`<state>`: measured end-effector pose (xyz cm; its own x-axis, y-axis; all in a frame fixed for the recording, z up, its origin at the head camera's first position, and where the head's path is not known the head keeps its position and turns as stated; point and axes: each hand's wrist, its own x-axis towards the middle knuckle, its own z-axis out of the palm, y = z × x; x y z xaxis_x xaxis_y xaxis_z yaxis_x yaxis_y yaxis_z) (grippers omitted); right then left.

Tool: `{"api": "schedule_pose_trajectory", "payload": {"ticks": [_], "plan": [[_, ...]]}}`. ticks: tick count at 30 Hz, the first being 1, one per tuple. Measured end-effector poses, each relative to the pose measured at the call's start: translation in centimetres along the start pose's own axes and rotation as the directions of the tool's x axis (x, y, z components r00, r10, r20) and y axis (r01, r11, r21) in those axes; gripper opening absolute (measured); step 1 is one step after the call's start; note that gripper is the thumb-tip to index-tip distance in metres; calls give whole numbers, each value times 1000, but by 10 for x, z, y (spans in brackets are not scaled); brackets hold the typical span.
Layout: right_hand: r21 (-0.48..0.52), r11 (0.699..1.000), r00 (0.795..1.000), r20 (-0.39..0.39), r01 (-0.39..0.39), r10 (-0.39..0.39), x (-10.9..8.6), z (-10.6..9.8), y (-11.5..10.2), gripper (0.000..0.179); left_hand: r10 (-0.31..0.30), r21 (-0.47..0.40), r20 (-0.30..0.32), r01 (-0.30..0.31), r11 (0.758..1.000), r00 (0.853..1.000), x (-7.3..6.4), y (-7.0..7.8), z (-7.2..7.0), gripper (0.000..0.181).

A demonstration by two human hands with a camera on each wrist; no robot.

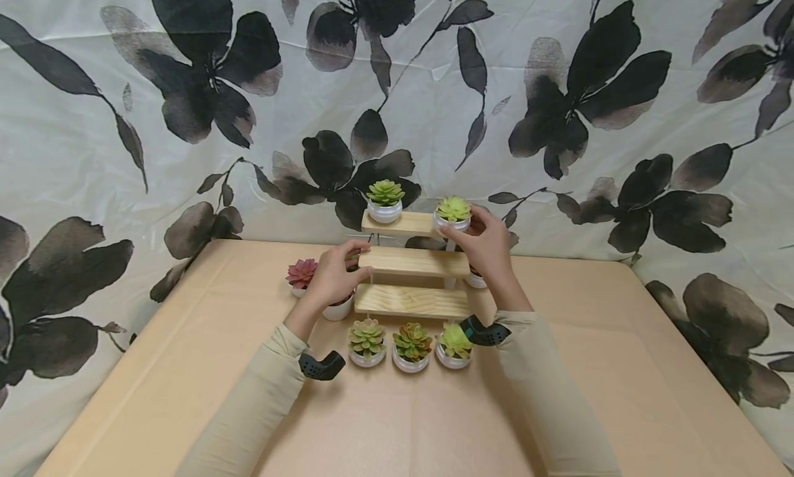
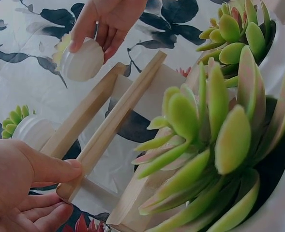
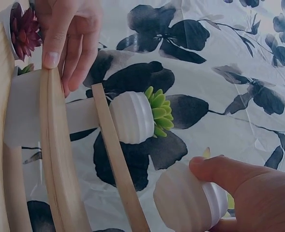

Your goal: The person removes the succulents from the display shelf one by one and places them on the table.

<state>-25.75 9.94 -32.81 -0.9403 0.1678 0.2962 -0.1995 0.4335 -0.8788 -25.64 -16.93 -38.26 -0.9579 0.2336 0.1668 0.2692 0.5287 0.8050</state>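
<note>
A three-tier wooden plant stand [image 1: 412, 262] stands toward the back of the table. My left hand [image 1: 335, 273] pinches the left end of its middle board [image 2: 84, 166], thumb on one face and fingers on the other. In my right hand [image 1: 486, 246] is a small potted succulent [image 1: 453, 211] with a white pot, gripped between thumb and fingers at the right end of the top board [image 1: 406, 222]. The pot's ridged side [image 3: 183, 198] shows in the right wrist view. Another green succulent [image 1: 384, 200] sits on the top board's left end.
In front of the stand are three potted succulents: one pale green [image 1: 367, 340], one reddish green [image 1: 412, 346], one bright green [image 1: 454, 342]. A red succulent [image 1: 302, 273] and a white pot [image 1: 338, 310] are by my left hand. Another pot [image 1: 475, 280] shows under my right hand. Floral cloth [image 1: 434, 112] hangs behind.
</note>
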Motion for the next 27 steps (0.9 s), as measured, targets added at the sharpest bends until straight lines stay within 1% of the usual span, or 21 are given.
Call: {"api": "schedule_pose_trajectory", "payload": {"ticks": [7,13,18,27], "plan": [[30,999,1000,-16,16,-15,-7,-7,4,56,4,13,-2,-4,1000,1000,1,0,-1,44],[1,1000,999,-46,-11,11,-14,-13,9,61,-10,20,-4,10,1000,1000,0,0,0,44],[-16,1000,999,-37,-27,26,-19,-19,11,60,-17,18,-9,18,1000,1000,0,0,0,43],[-36,998,997,-65,-45,42,-29,-34,22,60,-12,12,-5,12,1000,1000,0,0,1,42]]}}
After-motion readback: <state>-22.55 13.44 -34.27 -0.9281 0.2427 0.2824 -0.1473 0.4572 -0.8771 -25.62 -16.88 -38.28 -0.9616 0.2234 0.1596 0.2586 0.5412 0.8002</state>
